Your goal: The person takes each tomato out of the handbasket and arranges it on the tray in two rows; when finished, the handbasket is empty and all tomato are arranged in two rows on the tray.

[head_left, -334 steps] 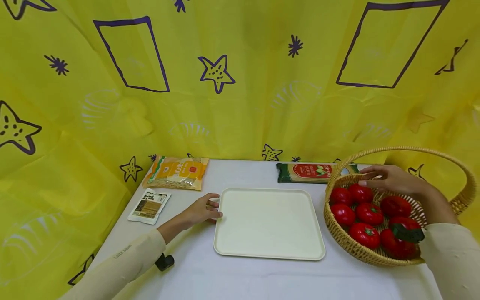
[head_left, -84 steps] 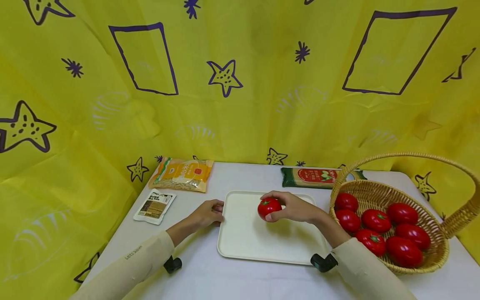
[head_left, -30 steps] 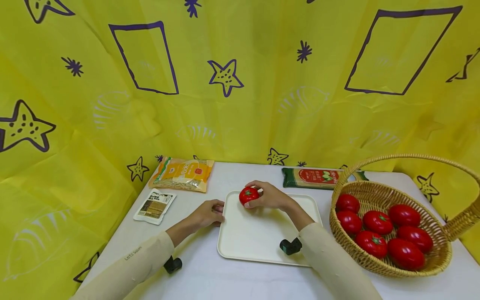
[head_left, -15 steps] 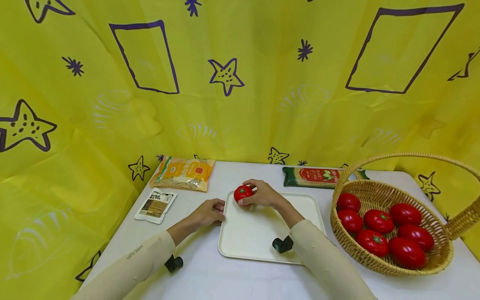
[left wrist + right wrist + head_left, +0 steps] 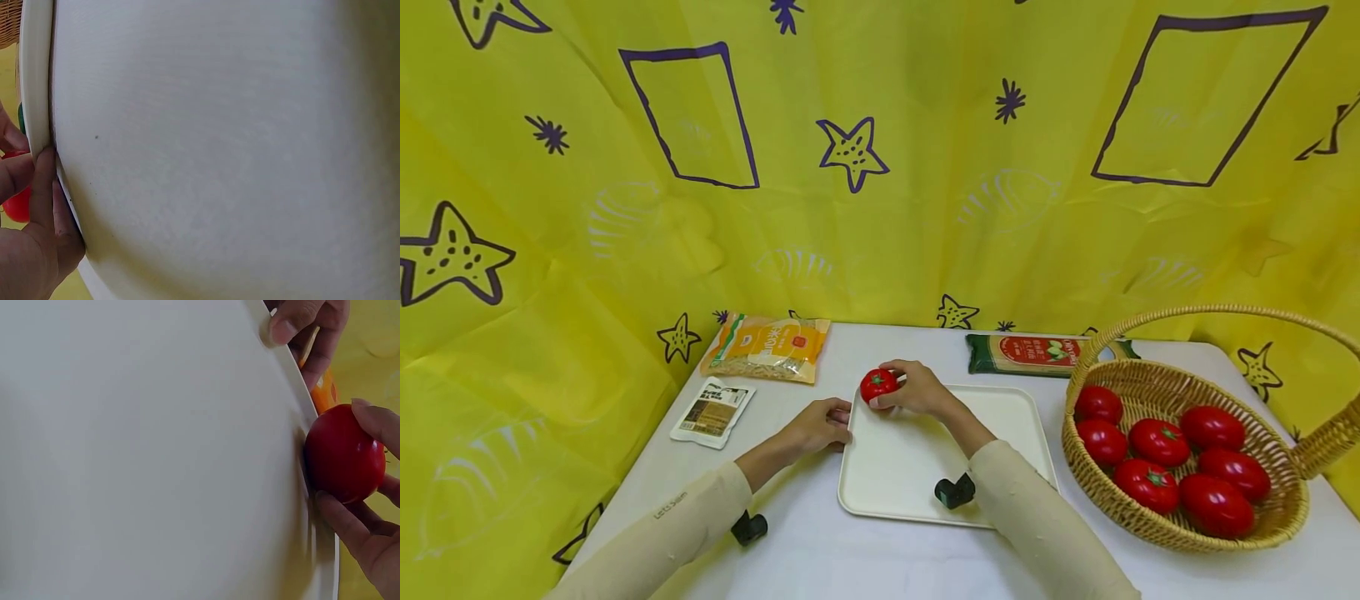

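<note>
My right hand (image 5: 921, 392) holds a red tomato (image 5: 878, 386) at the far left corner of a cream tray (image 5: 940, 467). In the right wrist view the thumb and fingers wrap the tomato (image 5: 344, 453), which sits against the tray's raised rim. My left hand (image 5: 811, 429) grips the tray's left edge. From the right wrist view, its thumb (image 5: 286, 328) lies over the rim, with other fingers outside and below it. The left wrist view shows the left hand (image 5: 40, 231) at the tray rim (image 5: 36, 69).
A wicker basket (image 5: 1180, 546) with a tall handle and several red tomatoes stands to the right. Behind the tray lies a green and red noodle pack (image 5: 1026, 354). On the left are an orange-yellow grain bag (image 5: 767, 348) and a white pouch (image 5: 712, 413). A yellow curtain (image 5: 895, 233) backs the table.
My right hand has carried the tomato from the basket side leftward over the tray to its far left corner, slowing lately. The left hand has kept its place at the tray's left edge.
</note>
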Tool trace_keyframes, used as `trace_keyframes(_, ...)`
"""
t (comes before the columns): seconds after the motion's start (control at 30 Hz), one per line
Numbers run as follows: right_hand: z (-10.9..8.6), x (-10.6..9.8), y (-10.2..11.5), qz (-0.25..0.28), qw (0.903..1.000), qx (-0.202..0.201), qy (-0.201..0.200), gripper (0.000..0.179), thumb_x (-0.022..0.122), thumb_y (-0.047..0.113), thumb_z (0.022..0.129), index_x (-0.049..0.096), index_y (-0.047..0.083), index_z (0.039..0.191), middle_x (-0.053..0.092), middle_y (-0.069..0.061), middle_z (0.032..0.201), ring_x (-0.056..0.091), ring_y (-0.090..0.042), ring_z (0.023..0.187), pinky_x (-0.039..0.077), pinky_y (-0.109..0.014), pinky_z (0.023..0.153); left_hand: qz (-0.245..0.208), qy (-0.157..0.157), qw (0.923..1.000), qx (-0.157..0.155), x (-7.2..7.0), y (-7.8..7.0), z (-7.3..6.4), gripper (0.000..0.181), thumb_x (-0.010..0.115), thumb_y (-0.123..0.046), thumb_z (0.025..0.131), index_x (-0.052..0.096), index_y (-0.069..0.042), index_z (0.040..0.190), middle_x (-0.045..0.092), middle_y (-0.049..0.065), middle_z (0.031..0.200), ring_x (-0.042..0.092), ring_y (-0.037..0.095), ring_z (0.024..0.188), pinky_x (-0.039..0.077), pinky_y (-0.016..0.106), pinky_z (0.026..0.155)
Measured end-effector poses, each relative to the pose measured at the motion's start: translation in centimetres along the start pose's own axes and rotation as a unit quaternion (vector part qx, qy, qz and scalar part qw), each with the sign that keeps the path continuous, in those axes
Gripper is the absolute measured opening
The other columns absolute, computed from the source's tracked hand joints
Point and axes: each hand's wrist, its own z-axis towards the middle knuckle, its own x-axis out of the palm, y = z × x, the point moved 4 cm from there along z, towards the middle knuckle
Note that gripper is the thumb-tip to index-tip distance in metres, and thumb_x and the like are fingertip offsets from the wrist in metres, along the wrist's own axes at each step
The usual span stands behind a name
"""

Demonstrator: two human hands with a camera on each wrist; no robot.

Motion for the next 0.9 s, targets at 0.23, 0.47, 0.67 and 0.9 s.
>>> trace_keyframes(0.23,0.05,0.16,0.01,0.014,0.9998,-0.005,-0.013,0.063,0.086,0.021,0.079,0.061,0.009,0.135,0.062,-0.014,0.129,0.065,-0.030,0.109,0.058,-0.037,0.090,-0.005,0.002,1.0000,-0.001,0.00,-0.01,0.00,0.053,0.072,0.008,0.082,0.056,0.006,0.132,0.061,0.014,0.108,0.061,0.019,0.088,0.062,0.033,0.075)
trace_keyframes(0.47,0.13,0.45,0.32,0.039,0.9992,-0.004,0.005,0.063,0.084,0.014,0.079,0.058,0.006,0.136,0.061,-0.015,0.132,0.063,-0.032,0.113,0.056,-0.041,0.096,-0.009,0.003,1.0000,-0.003,-0.03,-0.05,-0.04,0.054,0.072,0.008,0.081,0.055,0.006,0.132,0.061,0.014,0.107,0.061,0.018,0.087,0.062,0.032,0.074)
trace_keyframes(0.67,0.33,0.59,0.10,0.041,0.9991,-0.004,0.010,0.063,0.083,0.014,0.080,0.058,0.007,0.137,0.061,-0.015,0.132,0.063,-0.032,0.115,0.056,-0.041,0.097,-0.013,0.002,0.9999,-0.005,0.01,-0.10,-0.01,0.054,0.072,0.009,0.081,0.055,0.006,0.133,0.061,0.014,0.107,0.061,0.017,0.086,0.062,0.033,0.074)
trace_keyframes(0.9,0.37,0.50,0.05,0.038,0.9991,-0.008,0.018,0.063,0.082,0.015,0.080,0.057,0.007,0.138,0.061,-0.016,0.133,0.063,-0.032,0.115,0.056,-0.041,0.097,-0.006,-0.002,0.9999,-0.008,0.01,-0.11,-0.01,0.054,0.072,0.009,0.081,0.055,0.006,0.132,0.060,0.014,0.106,0.061,0.018,0.086,0.062,0.032,0.074)
